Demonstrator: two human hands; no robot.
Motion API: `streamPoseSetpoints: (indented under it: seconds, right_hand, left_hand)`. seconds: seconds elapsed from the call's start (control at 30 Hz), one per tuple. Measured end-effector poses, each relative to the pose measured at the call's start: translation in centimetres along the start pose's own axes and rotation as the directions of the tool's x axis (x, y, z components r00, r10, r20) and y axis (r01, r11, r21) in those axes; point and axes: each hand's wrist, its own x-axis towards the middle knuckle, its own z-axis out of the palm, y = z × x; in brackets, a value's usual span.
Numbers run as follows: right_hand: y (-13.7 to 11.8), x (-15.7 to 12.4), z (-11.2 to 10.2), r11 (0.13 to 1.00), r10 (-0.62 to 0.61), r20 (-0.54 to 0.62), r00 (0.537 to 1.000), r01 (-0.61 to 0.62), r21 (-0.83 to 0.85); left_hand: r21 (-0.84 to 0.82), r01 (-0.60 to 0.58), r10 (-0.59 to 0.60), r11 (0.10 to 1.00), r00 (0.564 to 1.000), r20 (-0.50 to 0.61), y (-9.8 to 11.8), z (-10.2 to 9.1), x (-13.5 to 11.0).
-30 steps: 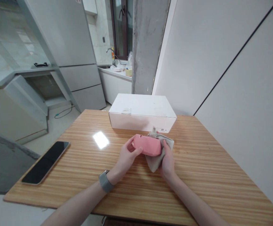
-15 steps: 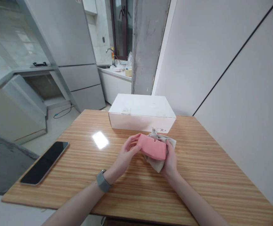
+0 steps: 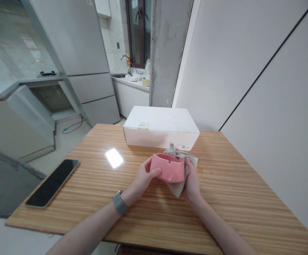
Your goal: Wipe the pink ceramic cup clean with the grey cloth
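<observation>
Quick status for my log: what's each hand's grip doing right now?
Left hand: closed on the pink ashtray.
Right hand: closed, holding the ashtray through a beige cloth.

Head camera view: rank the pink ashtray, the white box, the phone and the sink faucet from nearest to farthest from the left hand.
From the left hand:
1. pink ashtray: touching, held against the palm and fingers, to the hand's right.
2. white box: ahead, on the far part of the table.
3. phone: off to the left, lying on the table.
4. sink faucet: far ahead, at the counter beyond the table.
</observation>
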Motion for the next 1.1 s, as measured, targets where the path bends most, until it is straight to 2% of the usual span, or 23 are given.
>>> streamPoseSetpoints:
  seconds: [0.1,0.2,0.27,0.37,0.43,0.5,0.57,0.67,0.83,0.97,1.1]
  right_hand:
    - [0.4,-0.1,-0.2,0.999,-0.043,-0.018,0.999,0.044,0.016]
    - [1.3,-0.4,-0.4,0.996,-0.092,-0.046,0.995,0.092,-0.012]
    - [1.8,-0.5,-0.6,0.993,-0.111,-0.046,0.993,0.109,-0.035]
    - [2.0,-0.5,-0.7,0.989,-0.142,-0.048,0.989,0.139,-0.056]
    - [1.5,-0.3,-0.7,0.988,-0.153,-0.111,0.982,0.150,-0.038]
    - [0.8,-0.1,-0.6,0.993,-0.116,-0.190,0.975,0.119,0.005]
    - [0.1,0.0,-0.5,0.998,-0.037,-0.219,0.975,0.049,0.048]
    - [-0.4,-0.2,-0.4,0.996,0.064,-0.159,0.985,-0.053,0.074]
    - [-0.3,-0.5,-0.1,0.999,0.027,-0.058,0.998,-0.026,0.028]
    - [-0.2,-0.5,-0.1,0.999,-0.004,-0.063,0.998,0.006,0.038]
    - [0.3,-0.6,-0.4,0.992,-0.126,-0.069,0.990,0.127,0.011]
  left_hand:
    - [0.085,-0.042,0.052,0.995,0.992,-0.115,0.3,0.6,0.0]
    - [0.174,-0.038,0.082,0.984,0.964,-0.254,0.6,1.2,0.0]
    - [0.192,-0.027,0.083,0.981,0.952,-0.293,0.7,1.4,-0.1]
    - [0.130,-0.021,0.050,0.991,0.972,-0.228,0.7,1.5,-0.3]
    - [0.042,-0.001,0.007,0.999,0.989,-0.145,0.7,1.5,-0.5]
    - [-0.001,0.016,-0.016,1.000,0.996,-0.089,0.7,1.5,-0.7]
    - [0.037,0.004,-0.001,0.999,0.997,-0.083,0.7,1.5,-0.8]
    - [0.094,-0.033,0.040,0.995,0.996,-0.081,0.8,1.4,-0.9]
    - [-0.043,0.022,-0.019,0.999,0.998,0.060,0.9,1.2,-0.8]
    - [-0.051,0.037,-0.034,0.998,0.998,0.056,0.9,1.3,-0.8]
    - [-0.004,-0.012,0.011,1.000,1.000,-0.027,0.7,1.6,-0.8]
